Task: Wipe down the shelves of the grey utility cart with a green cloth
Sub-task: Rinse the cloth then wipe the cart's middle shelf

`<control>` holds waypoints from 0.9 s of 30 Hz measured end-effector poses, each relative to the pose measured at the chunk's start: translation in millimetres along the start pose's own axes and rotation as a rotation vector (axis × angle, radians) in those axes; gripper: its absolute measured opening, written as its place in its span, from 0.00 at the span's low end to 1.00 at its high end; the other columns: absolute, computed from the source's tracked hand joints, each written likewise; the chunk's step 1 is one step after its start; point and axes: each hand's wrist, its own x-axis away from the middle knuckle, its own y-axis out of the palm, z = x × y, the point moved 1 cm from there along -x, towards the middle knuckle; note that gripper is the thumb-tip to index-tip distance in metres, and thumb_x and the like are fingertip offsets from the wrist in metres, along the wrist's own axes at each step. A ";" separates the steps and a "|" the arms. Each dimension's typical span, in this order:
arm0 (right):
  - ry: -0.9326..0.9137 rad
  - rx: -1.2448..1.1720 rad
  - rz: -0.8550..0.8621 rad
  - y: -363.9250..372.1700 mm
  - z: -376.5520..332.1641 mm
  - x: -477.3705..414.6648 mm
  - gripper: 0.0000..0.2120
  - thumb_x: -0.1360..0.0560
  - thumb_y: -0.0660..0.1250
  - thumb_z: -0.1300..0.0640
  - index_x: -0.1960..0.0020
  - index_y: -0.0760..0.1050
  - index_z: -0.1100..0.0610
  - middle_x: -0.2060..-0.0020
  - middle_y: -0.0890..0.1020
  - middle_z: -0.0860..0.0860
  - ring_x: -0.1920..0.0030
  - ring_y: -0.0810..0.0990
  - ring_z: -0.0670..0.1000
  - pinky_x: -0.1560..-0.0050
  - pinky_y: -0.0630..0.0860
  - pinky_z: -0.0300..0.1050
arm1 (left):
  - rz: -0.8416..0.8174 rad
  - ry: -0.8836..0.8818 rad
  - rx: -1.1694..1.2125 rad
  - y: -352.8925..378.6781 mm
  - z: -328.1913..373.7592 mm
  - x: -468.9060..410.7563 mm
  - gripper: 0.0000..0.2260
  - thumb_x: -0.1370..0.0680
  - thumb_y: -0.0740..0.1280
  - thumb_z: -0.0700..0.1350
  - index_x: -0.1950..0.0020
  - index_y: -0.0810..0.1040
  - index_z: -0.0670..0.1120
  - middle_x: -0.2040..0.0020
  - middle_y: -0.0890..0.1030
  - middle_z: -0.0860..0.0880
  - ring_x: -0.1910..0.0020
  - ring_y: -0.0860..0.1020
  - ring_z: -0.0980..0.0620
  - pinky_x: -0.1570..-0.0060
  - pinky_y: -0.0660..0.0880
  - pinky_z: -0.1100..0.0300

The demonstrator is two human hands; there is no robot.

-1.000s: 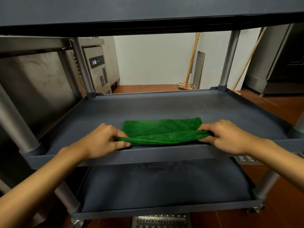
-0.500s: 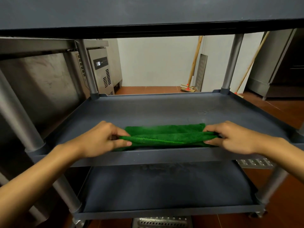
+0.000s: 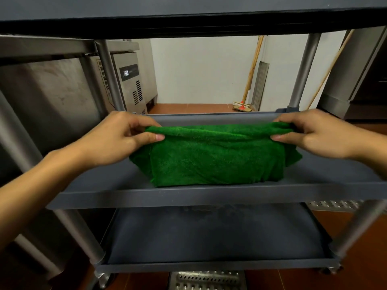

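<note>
The green cloth (image 3: 215, 155) hangs above the middle shelf (image 3: 188, 195) of the grey utility cart, its lower edge near the shelf's front lip. My left hand (image 3: 123, 137) pinches the cloth's top left corner between thumb and fingers. My right hand (image 3: 314, 135) pinches the top right corner the same way. The cloth is stretched between both hands and droops below them. The bottom shelf (image 3: 209, 237) lies under it, and the top shelf (image 3: 188, 15) spans the upper edge of the view.
Grey metal posts (image 3: 109, 76) stand at the cart's corners. A steel appliance (image 3: 134, 84) is at the back left. Wooden-handled brooms (image 3: 249, 80) lean on the white wall. A perforated floor drain (image 3: 205, 279) lies below the cart on the red tile floor.
Both hands have lifted the cloth off the middle shelf and moved apart. The folded cloth has opened and now hangs between them.
</note>
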 end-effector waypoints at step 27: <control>0.257 0.317 0.325 -16.2 112.3 -109.6 0.12 0.23 0.67 0.53 0.40 0.78 0.54 0.48 0.79 0.56 0.45 0.77 0.62 0.48 0.76 0.54 | 0.189 -0.166 -0.429 44.0 -33.8 -192.5 0.10 0.21 0.67 0.53 0.53 0.83 0.48 0.61 0.83 0.47 0.61 0.82 0.48 0.63 0.75 0.59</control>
